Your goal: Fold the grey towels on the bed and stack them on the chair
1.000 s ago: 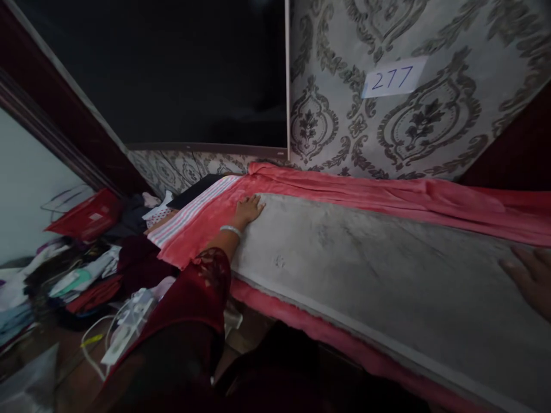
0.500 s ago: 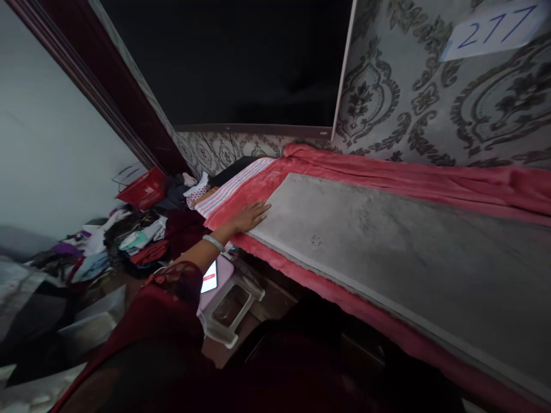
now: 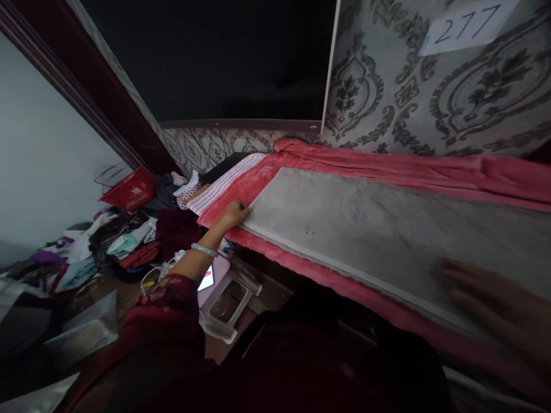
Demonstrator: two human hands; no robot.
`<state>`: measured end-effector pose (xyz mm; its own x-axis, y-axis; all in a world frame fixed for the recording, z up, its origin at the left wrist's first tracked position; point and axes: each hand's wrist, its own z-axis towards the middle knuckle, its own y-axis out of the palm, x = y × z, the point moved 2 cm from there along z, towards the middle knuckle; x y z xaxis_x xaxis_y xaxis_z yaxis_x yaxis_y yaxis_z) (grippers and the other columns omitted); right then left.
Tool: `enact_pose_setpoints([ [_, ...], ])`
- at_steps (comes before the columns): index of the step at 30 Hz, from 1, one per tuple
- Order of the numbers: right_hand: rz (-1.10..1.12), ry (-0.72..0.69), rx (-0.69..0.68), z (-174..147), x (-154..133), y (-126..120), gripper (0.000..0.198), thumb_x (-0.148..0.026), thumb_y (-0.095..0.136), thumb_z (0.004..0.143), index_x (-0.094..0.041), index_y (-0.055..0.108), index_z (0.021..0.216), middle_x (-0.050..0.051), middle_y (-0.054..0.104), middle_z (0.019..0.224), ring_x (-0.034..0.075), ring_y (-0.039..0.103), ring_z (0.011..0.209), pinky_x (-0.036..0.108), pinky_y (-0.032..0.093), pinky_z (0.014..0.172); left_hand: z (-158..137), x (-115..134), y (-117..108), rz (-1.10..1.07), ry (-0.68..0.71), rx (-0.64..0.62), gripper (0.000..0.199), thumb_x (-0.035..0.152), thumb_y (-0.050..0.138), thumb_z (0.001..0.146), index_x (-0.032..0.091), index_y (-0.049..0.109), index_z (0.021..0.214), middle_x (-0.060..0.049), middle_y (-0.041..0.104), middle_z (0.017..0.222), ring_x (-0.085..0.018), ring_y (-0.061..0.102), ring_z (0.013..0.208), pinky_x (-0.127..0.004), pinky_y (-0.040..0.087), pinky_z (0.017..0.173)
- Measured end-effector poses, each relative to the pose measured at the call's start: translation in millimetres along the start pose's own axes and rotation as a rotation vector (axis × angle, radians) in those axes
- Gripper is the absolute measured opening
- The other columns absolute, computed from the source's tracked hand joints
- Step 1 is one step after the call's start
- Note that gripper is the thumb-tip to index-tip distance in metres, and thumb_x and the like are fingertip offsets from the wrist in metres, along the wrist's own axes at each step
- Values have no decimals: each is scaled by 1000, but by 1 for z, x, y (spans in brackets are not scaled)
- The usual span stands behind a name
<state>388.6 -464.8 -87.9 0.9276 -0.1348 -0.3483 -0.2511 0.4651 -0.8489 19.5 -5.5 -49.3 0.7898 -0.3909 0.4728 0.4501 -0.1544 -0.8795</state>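
The long, flat grey plush cloth [image 3: 370,229] lies on the coral-red plush blanket [image 3: 232,198], running rightward from the left hand [image 3: 236,213], bunched at its near-left corner, grip unclear; the blurred right hand [image 3: 499,304] spreads above its near edge.

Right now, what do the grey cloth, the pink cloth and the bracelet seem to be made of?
The grey cloth seems a matte plush, perhaps velvet or fleece: darker streaks show like brushed pile. The pink cloth looks like soft fleece, with rounded folds and a fuzzy front edge. The bracelet, a stiff pale ring, looks smooth; stone, glass or plastic is possible.
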Motion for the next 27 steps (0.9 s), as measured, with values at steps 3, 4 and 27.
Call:
enact_pose_setpoints([
  [3, 108, -166, -59, 27, -52, 27, 32, -43, 45, 99, -35, 72, 116, 7, 72, 121, 31, 69, 106, 49, 59, 88, -4, 1, 0, -27, -42, 2, 10, 29, 64, 80, 19, 63, 77, -2, 64, 72, -17, 58, 69, -27, 42, 61],
  [4, 121, -201, -50, 37, -67, 37, 33, -42, 45, 100, -33, 72, 115, 7, 73, 118, 30, 69, 105, 48, 59, 87, -5, 1, -1, -45, -58, -8, 11, 29, 64, 80, 20, 62, 74, -1, 62, 69, -17, 57, 68, -27, 41, 60],
  [27, -250, -418, -61, 78, -148, 99, 23, -3, 52, 84, -20, 62, 94, 9, 64, 94, 25, 56, 84, 36, 45, 73, -5, -3, 5, -210, -87, -46, 26, 35, 64, 81, 21, 55, 62, 2, 51, 55, -14, 50, 57, -25, 38, 53],
])
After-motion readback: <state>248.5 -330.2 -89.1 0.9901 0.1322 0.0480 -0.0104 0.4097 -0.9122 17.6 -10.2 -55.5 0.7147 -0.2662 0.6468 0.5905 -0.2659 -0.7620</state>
